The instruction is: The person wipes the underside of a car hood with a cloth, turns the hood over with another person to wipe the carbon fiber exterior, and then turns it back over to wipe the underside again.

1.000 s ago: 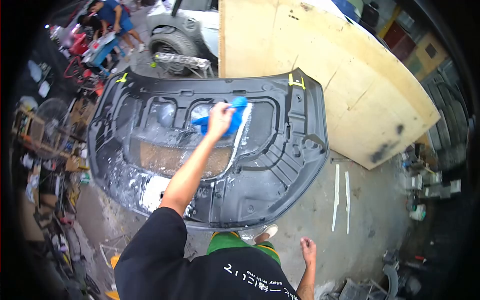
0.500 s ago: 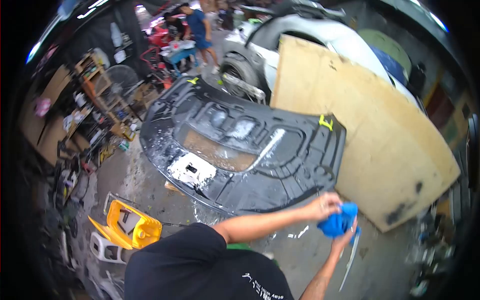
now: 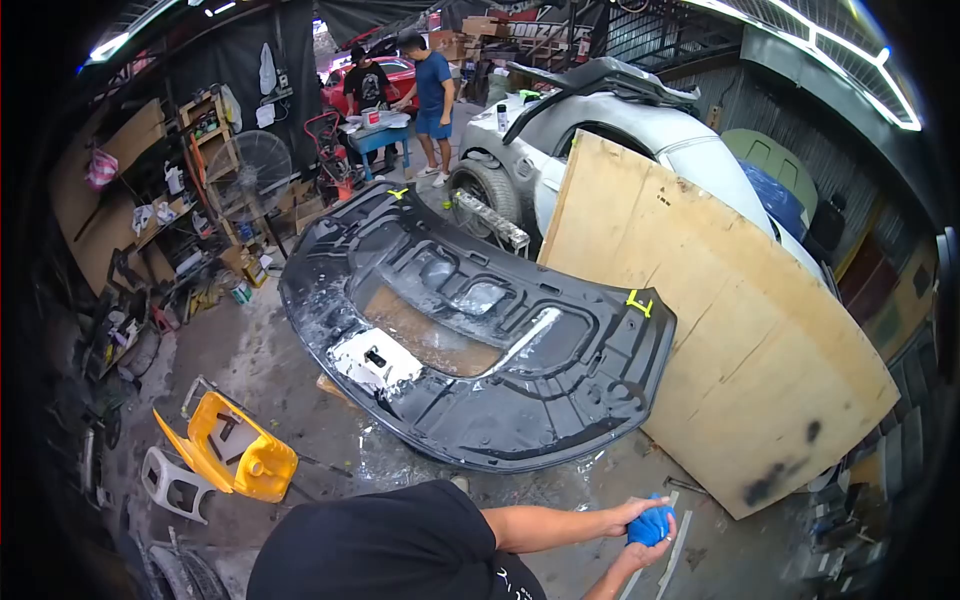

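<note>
A bunched blue cloth (image 3: 652, 526) is pressed between my two hands at the lower right. My left hand (image 3: 627, 513) grips it from the upper left side. From below, my right hand (image 3: 643, 556) cups the same cloth, with fingers curled up around its right side. Beyond them lies a dark car hood (image 3: 560, 420), underside up, with white smears and a white patch (image 3: 390, 362) around its latch opening. Yellow tape (image 3: 640, 303) marks its right corner.
A large plywood board (image 3: 715, 330) leans against a white car body (image 3: 630, 105) behind the hood. Left on the floor are a cut yellow container (image 3: 262, 466) and a white stool (image 3: 178, 487). Two people (image 3: 433, 95) stand at a blue table (image 3: 380, 137) at the back.
The camera view has tilted up, so my hands sit lower in the picture. The blue cloth is now more compactly gathered between both hands.
</note>
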A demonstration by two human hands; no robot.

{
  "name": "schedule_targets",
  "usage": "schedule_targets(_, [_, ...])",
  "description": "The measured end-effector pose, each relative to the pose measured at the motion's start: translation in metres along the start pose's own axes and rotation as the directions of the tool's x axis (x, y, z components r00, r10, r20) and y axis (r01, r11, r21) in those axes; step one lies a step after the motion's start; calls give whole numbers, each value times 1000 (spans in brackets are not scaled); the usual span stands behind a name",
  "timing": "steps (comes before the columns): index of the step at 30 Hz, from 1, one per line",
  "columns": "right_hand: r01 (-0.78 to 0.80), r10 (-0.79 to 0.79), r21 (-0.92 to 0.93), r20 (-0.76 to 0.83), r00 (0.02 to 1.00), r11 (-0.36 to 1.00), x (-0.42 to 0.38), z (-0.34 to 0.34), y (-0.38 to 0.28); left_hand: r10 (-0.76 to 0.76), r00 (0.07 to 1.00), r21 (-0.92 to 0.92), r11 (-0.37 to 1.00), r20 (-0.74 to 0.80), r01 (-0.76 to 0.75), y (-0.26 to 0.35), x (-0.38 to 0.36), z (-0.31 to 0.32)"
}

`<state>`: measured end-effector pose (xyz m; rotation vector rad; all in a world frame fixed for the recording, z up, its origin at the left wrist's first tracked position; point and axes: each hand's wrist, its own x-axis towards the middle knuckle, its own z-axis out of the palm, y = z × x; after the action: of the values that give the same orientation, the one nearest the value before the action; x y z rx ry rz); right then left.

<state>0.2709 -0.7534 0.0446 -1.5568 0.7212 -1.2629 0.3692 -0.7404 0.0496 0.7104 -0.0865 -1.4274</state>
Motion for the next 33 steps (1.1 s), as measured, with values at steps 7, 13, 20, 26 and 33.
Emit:
schedule_targets(7, [-635, 648, 263, 45, 761, 727, 14, -33, -48, 213, 960, 329, 933, -183, -144, 29, -2, 61])
schedule_targets(13, [-610, 548, 649, 336, 766, 455, -4, -76, -3, 91, 995, 28, 996, -44, -90, -10, 23, 56])
schedule_targets(20, [-487, 413, 851, 379, 828, 198, -67, -67, 11, 493, 850, 309, 850, -184, -427, -22, 6, 79])
schedule_targets(26, [-471, 519, 831, 275, 809, 294, 27, -73, -48, 522, 783, 694, 424, 338, -582, -13, -61, 141])
schedule_targets(33, [-948, 522, 140, 807, 277, 286, 116, -119, -82, 324, 185, 306, -374, 928, -876, -60, -38, 141])
